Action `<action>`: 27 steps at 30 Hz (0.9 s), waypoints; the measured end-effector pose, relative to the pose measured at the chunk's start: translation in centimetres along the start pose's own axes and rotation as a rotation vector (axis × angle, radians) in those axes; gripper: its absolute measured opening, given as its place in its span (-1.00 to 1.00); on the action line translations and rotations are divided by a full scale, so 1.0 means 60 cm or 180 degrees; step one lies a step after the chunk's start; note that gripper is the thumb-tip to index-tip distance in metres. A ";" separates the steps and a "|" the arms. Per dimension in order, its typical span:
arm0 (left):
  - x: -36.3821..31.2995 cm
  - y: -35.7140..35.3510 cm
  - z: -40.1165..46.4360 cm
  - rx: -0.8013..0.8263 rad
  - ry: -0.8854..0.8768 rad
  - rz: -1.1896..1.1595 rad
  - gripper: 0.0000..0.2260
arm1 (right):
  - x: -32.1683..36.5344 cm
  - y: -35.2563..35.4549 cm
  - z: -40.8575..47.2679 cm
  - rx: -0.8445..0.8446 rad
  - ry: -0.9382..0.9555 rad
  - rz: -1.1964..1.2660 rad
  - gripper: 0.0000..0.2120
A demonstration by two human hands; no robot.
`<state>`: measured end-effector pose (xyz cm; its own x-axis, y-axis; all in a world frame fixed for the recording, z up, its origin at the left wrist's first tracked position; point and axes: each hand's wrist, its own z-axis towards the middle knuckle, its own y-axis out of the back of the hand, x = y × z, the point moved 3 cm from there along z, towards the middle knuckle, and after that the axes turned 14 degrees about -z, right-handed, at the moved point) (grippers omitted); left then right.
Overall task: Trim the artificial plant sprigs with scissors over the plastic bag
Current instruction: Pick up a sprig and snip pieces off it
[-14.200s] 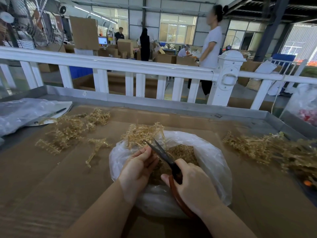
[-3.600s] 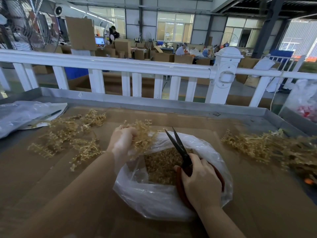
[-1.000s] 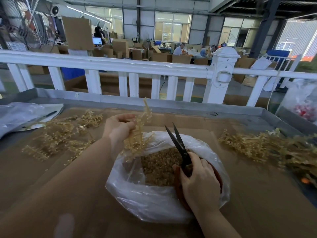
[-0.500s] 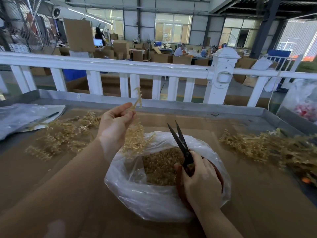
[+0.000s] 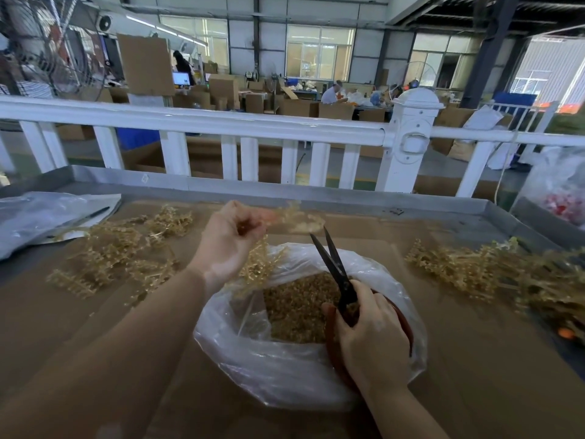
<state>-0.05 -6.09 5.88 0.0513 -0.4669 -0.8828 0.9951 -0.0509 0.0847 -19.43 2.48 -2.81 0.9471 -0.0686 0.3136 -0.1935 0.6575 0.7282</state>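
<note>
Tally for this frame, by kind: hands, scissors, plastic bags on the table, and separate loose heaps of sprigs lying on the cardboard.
Hands: 2, left hand and right hand
Scissors: 1
Plastic bags: 2, open bag and flat bag
Sprig heaps: 2, left heap and right heap
Total: 7

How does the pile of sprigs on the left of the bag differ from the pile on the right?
The left pile of sprigs is pale gold and spread loosely; the right pile of sprigs is denser, with darker, greenish stems toward the edge. The left pile lies beside a flat clear bag; the right one runs out of view. Both lie on the cardboard, untouched by either hand.
</note>
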 end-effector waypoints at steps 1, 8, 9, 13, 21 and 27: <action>0.006 -0.006 -0.003 0.0193 -0.0013 0.0228 -0.64 | 0.000 0.000 0.000 -0.0002 0.0000 0.0005 -0.59; 0.050 -0.026 -0.025 0.0932 0.0309 0.0977 -0.69 | -0.001 0.001 0.000 0.0001 -0.0034 0.0036 -0.60; 0.051 -0.026 -0.025 0.0948 0.0302 0.0991 -0.69 | 0.000 0.001 0.000 -0.0009 -0.0039 0.0034 -0.60; 0.052 -0.031 -0.024 0.1045 0.0369 0.1133 -0.64 | 0.000 0.001 -0.001 -0.0037 -0.0045 0.0022 -0.60; 0.067 -0.049 -0.024 0.0085 0.1119 0.1017 -0.65 | 0.003 0.000 -0.001 -0.0050 -0.0021 0.0045 -0.60; 0.059 -0.050 -0.012 0.0303 0.1374 0.0471 -0.66 | 0.003 0.000 -0.002 -0.0041 -0.0024 0.0019 -0.60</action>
<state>-2.79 -6.98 2.18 0.2426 -0.0662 -0.9679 0.9633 -0.1016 0.2484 -19.26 2.56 -2.82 0.9439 -0.0703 0.3227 -0.1958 0.6676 0.7183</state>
